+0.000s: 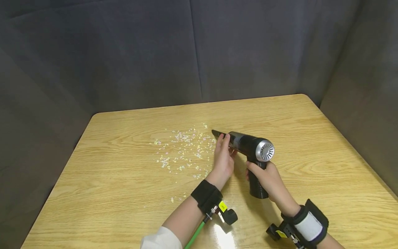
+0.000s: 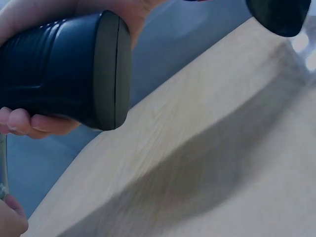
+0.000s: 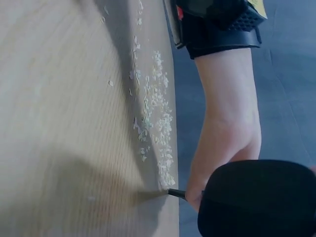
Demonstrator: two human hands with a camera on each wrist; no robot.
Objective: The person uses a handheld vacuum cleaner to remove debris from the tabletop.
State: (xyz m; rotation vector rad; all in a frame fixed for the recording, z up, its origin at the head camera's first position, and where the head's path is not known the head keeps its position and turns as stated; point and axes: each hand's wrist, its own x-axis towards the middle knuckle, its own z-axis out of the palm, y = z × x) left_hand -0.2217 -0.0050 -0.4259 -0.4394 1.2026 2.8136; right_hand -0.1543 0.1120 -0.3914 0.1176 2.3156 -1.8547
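A black handheld vacuum (image 1: 245,143) with a silver vented rear end is held above the table, its narrow nozzle (image 1: 216,133) pointing left. My right hand (image 1: 268,178) grips its handle (image 1: 257,183); in the left wrist view, curled fingers (image 2: 42,123) show around that handle. Up front, my left hand (image 1: 223,162) holds the vacuum near the nozzle, some fingers along its side and others partly hidden beneath. Small paper scraps (image 1: 186,148), pale and yellowish, lie scattered left of the nozzle. In the right wrist view, the nozzle tip (image 3: 175,192) appears close to the scraps (image 3: 160,113).
Everything is over a wood-grain table (image 1: 109,166) with rounded far corners. Dark grey cloth panels (image 1: 149,58) stand behind it and along both sides. A green cable (image 1: 195,235) runs along the left forearm from the wrist strap (image 1: 206,196).
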